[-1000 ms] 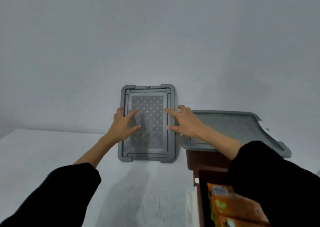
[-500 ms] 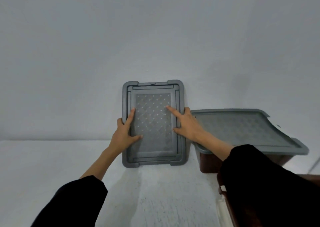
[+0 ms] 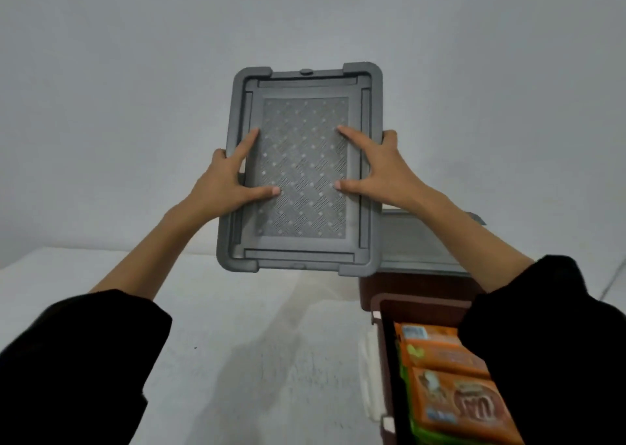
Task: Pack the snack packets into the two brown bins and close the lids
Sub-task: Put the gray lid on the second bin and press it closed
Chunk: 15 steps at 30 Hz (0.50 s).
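Note:
A grey lid (image 3: 302,105) with a dotted woven pattern is held up off the white table, tilted toward me. My left hand (image 3: 223,182) grips its left edge, and my right hand (image 3: 379,170) grips its right edge, thumbs and forefingers spread on its face. At the right, a far brown bin (image 3: 389,288) wears a second grey lid (image 3: 416,244). A near brown bin (image 3: 388,343) at the bottom right stands uncovered, holding orange snack packets (image 3: 454,393) with green ones under them. My right sleeve hides part of that bin.
A white table (image 3: 254,343) runs up to a plain grey wall (image 3: 305,14). A white latch (image 3: 369,377) sticks out from the near bin's left side. The table's left half holds only my left arm above it.
The lid, which leaned against the wall with my hands flat on it, is now gripped by both hands and lifted toward me. The view has tipped down, showing the near bin's packets.

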{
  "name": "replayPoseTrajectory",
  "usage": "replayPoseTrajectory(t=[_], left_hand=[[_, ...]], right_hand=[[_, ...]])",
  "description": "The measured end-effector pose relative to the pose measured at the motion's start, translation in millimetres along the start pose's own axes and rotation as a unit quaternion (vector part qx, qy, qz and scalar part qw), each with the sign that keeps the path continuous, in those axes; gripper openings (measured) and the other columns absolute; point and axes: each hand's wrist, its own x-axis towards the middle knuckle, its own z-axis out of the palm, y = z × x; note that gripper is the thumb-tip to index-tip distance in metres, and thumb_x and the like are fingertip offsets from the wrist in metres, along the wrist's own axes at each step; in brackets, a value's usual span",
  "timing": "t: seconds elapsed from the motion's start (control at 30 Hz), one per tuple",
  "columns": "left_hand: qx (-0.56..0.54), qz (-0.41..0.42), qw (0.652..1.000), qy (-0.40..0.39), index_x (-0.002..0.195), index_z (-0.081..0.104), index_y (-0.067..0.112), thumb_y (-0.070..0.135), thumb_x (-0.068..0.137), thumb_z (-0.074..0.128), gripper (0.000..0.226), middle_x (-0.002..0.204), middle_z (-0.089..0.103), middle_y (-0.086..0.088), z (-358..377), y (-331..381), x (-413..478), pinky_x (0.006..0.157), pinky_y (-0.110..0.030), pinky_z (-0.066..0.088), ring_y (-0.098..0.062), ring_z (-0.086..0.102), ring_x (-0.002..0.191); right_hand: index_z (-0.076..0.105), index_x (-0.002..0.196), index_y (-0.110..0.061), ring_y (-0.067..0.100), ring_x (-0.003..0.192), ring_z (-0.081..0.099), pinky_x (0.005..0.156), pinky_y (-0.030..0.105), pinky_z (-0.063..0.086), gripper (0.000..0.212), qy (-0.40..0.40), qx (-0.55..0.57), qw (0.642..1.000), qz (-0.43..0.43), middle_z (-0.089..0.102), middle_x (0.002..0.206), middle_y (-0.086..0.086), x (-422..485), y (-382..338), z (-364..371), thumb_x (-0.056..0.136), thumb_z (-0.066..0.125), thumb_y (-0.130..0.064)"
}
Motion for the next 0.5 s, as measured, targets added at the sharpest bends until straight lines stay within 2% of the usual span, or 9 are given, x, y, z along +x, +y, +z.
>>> replayPoseTrajectory(t=[0.13, 0.2, 0.27, 0.33, 0.37, 0.43, 0.5], left_hand=[[-0.014, 0.006, 0.996, -0.085, 0.148, 0.004, 0.035, 0.053, 0.073, 0.065, 0.099, 0.119, 0.045, -0.014, 10, 52, -32, 0.081, -0.032, 0.041, -0.021, 0.045, 0.089], [-0.033, 0.011, 0.99, -0.137, 0.149, 0.005, 0.033, 0.046, 0.079, 0.064, 0.093, 0.111, 0.041, -0.006, 25, 79, -56, 0.073, -0.027, 0.04, -0.02, 0.045, 0.091], [-0.052, 0.01, 0.983, -0.176, 0.149, 0.006, 0.033, 0.046, 0.08, 0.064, 0.091, 0.109, 0.041, -0.005, 44, 99, -77, 0.071, -0.023, 0.038, -0.018, 0.043, 0.093], [-0.057, 0.002, 0.976, -0.21, 0.149, 0.008, 0.033, 0.048, 0.079, 0.064, 0.09, 0.116, 0.048, -0.011, 67, 116, -99, 0.08, -0.026, 0.037, -0.018, 0.046, 0.097], [-0.058, -0.005, 0.973, -0.225, 0.148, 0.009, 0.033, 0.047, 0.079, 0.064, 0.089, 0.127, 0.048, -0.015, 78, 124, -110, 0.086, -0.027, 0.037, -0.021, 0.049, 0.105], [-0.061, -0.018, 0.965, -0.255, 0.148, 0.013, 0.032, 0.046, 0.08, 0.065, 0.086, 0.148, 0.035, -0.012, 97, 137, -131, 0.1, -0.03, 0.036, -0.026, 0.042, 0.129], [-0.05, -0.023, 0.959, -0.28, 0.147, 0.017, 0.034, 0.049, 0.08, 0.063, 0.083, 0.153, 0.027, -0.006, 111, 147, -152, 0.108, -0.034, 0.033, -0.025, 0.034, 0.136]], right_hand=[[0.027, 0.145, -0.03, 0.036, 0.127, 0.037, 0.113, 0.031, 0.024, 0.077, -0.018, 0.009, 0.999, 0.038, 0.019, 0.139, 0.017, -54, 10, -45, 0.08, 0.07, -0.03], [0.031, 0.144, -0.029, 0.036, 0.127, 0.037, 0.113, 0.032, 0.025, 0.074, -0.034, 0.01, 0.997, 0.066, 0.02, 0.138, 0.016, -89, 23, -63, 0.08, 0.07, -0.032], [0.032, 0.142, -0.031, 0.037, 0.127, 0.037, 0.113, 0.036, 0.026, 0.073, -0.052, 0.016, 0.993, 0.102, 0.02, 0.139, 0.017, -121, 41, -73, 0.08, 0.07, -0.033], [0.033, 0.142, -0.032, 0.039, 0.129, 0.035, 0.113, 0.039, 0.027, 0.073, -0.074, 0.021, 0.988, 0.132, 0.021, 0.14, 0.018, -153, 61, -80, 0.08, 0.07, -0.034], [0.032, 0.142, -0.032, 0.038, 0.131, 0.034, 0.112, 0.038, 0.027, 0.072, -0.088, 0.027, 0.985, 0.144, 0.022, 0.141, 0.018, -169, 70, -82, 0.08, 0.069, -0.034], [0.034, 0.142, -0.031, 0.034, 0.133, 0.031, 0.112, 0.035, 0.027, 0.07, -0.116, 0.041, 0.978, 0.169, 0.024, 0.142, 0.018, -198, 89, -84, 0.082, 0.069, -0.032], [0.038, 0.138, -0.033, 0.032, 0.133, 0.031, 0.112, 0.036, 0.027, 0.067, -0.127, 0.047, 0.97, 0.201, 0.026, 0.141, 0.019, -220, 109, -82, 0.08, 0.07, -0.034]])
